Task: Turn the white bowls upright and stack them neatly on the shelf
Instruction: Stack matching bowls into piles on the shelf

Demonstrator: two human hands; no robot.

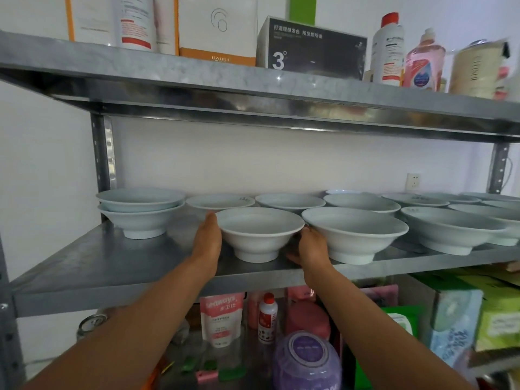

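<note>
A white footed bowl [259,235] stands upright near the front of the grey metal shelf [98,266]. My left hand [206,240] presses against its left side and my right hand [308,246] cups its right side below the rim. A stack of two upright white bowls [140,212] sits at the far left of the shelf. Several more white bowls stand upright in rows, among them a large bowl [354,235] right of my right hand and a back-row bowl [221,202] behind my left hand.
The upper shelf [253,88] hangs low over the bowls and carries boxes and bottles. Below, bottles, pouches and boxes [498,316] crowd the lower level. A shelf post [102,153] stands at the back left. Bare shelf surface lies left of the held bowl.
</note>
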